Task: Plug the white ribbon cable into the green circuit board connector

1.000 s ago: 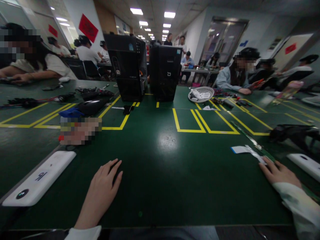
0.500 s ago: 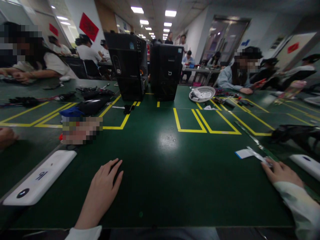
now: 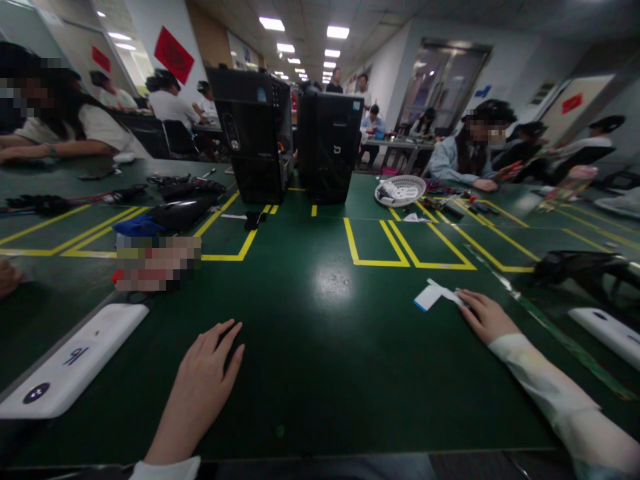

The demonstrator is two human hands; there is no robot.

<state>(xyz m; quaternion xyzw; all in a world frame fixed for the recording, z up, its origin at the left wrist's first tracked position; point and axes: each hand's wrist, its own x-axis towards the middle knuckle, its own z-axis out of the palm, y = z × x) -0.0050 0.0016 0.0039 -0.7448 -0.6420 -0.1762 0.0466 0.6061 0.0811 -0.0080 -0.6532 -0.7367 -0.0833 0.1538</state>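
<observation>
**Hand Positions and Bench Layout: Flat White Cable at Right Hand**

We locate the flat white cable (image 3: 428, 297) right of centre in the frame, at mid-height. It has a folded shape, and a blue edge marks its lower left end. The fingertips of our right hand (image 3: 487, 313) are closed on its right end. We cannot tell whether the cable touches the green table (image 3: 320, 380) along its full length.

Our left hand (image 3: 207, 363) is positioned left of centre in the lower half of the frame, palm down over the green table. Its fingers are slightly apart and nothing shows in its grasp. The two hands are well apart.

At lower left we note a white device (image 3: 75, 360) with dark lettering and a round dark spot. A second white device (image 3: 607, 330) lies at the right edge, below a black item (image 3: 575, 270) whose type we cannot tell. A long green strip (image 3: 560, 340) runs diagonally between the right hand and this second device.

At upper centre, two black computer towers (image 3: 255, 147) stand upright side by side. To their right sits a white basket (image 3: 400, 202) with small items inside. Yellow tape (image 3: 381, 263) outlines areas across the middle of the frame. Another person's hand (image 3: 7, 279) shows at the left edge.
</observation>
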